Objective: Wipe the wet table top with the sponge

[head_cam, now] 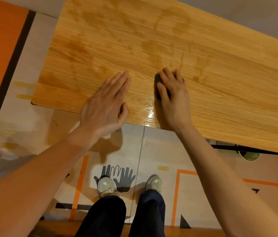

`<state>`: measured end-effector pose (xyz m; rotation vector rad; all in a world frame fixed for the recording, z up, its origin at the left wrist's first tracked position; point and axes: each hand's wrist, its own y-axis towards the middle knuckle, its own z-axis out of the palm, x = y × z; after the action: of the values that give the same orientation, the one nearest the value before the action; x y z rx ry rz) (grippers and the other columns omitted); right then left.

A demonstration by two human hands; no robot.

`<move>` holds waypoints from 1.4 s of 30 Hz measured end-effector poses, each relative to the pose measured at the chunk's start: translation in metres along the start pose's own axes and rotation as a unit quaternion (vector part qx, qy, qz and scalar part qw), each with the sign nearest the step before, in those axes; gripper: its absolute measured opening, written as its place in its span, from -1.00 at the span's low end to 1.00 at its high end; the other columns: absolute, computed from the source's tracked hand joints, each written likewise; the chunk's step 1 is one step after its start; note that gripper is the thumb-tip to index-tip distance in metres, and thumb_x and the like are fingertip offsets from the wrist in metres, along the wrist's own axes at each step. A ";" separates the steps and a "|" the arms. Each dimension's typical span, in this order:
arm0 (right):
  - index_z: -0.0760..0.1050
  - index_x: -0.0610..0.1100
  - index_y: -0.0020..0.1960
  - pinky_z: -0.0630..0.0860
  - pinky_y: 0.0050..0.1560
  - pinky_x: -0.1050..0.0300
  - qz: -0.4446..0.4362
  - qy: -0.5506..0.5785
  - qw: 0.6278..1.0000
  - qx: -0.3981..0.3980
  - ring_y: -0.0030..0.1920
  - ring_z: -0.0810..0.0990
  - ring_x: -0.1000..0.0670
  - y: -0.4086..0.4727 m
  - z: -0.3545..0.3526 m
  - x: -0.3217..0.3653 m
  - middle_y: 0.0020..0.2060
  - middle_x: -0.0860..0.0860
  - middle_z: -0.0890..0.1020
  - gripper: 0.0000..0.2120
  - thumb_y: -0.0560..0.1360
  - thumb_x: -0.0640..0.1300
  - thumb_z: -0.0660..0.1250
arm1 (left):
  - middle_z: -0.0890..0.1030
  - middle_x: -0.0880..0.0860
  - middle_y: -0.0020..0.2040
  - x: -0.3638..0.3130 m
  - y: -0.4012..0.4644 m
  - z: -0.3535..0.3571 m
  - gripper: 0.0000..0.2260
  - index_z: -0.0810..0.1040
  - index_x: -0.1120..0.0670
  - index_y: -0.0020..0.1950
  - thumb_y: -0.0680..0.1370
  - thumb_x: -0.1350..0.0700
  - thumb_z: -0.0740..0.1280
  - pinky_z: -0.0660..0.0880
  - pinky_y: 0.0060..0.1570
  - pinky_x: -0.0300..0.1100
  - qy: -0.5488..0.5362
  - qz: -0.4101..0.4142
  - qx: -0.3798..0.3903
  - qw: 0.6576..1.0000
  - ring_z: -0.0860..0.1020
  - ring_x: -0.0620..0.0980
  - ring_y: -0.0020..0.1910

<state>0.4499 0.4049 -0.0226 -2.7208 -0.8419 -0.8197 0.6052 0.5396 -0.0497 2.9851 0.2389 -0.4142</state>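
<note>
Wiping the wet worktop [220,93] with a dark sponge [158,86].
Right hand [172,98] curls over the sponge to press it down; left hand [107,101] lies flat, fingers straight, probably for support.

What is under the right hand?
A dark sponge shows beneath the right hand on the table top. Most of the sponge is covered by the fingers.

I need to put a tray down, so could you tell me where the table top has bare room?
The table top is bare right of the right hand and along the far edge, though streaked wet. The near middle is crowded: the left hand, sponge, and a puddle between.
</note>
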 end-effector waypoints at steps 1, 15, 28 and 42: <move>0.36 -0.12 0.46 -0.01 0.54 -0.17 0.016 0.011 1.000 -0.012 0.56 0.08 -0.13 0.006 0.004 0.003 0.49 -0.04 0.33 -0.62 0.66 -0.09 0.13 | 0.11 0.17 0.65 0.000 -0.001 0.000 -0.42 0.12 0.23 0.63 0.64 0.01 -0.01 -0.06 0.61 -0.10 -0.001 -0.003 0.002 1.000 0.10 0.07 0.63; 0.33 -0.12 0.48 -0.15 0.56 -0.01 -0.066 -0.075 0.995 0.010 0.56 0.05 -0.09 -0.019 0.022 0.021 0.49 -0.01 0.32 -0.58 0.67 -0.03 0.05 | 0.08 0.14 0.66 0.000 0.000 0.000 -0.42 0.09 0.21 0.64 0.64 0.02 0.00 -0.09 0.61 -0.13 0.000 0.001 0.016 1.000 0.05 0.04 0.64; 0.39 -0.19 0.43 0.00 0.55 -0.07 -0.020 -0.020 0.998 -0.061 0.54 0.15 -0.15 -0.001 0.040 0.038 0.46 -0.09 0.37 -0.61 0.66 -0.08 0.11 | 0.17 0.16 0.63 0.001 -0.002 0.002 -0.44 0.18 0.22 0.62 0.62 0.07 0.08 0.12 0.59 0.01 -0.004 0.003 -0.009 1.000 0.15 0.08 0.62; 0.40 -0.17 0.43 -0.01 0.55 -0.09 0.046 -0.020 0.994 -0.094 0.54 0.13 -0.09 -0.004 -0.016 -0.032 0.46 -0.05 0.37 -0.63 0.65 -0.14 0.13 | 0.15 0.06 0.64 0.014 0.046 -0.007 -0.51 0.15 0.14 0.63 0.70 0.08 0.08 -0.08 0.61 -0.20 -0.104 -0.132 -0.047 0.985 0.05 -0.13 0.63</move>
<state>0.4183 0.3886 -0.0266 -2.9238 -0.6722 -0.8683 0.6283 0.4969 -0.0429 2.7957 0.6176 -0.7149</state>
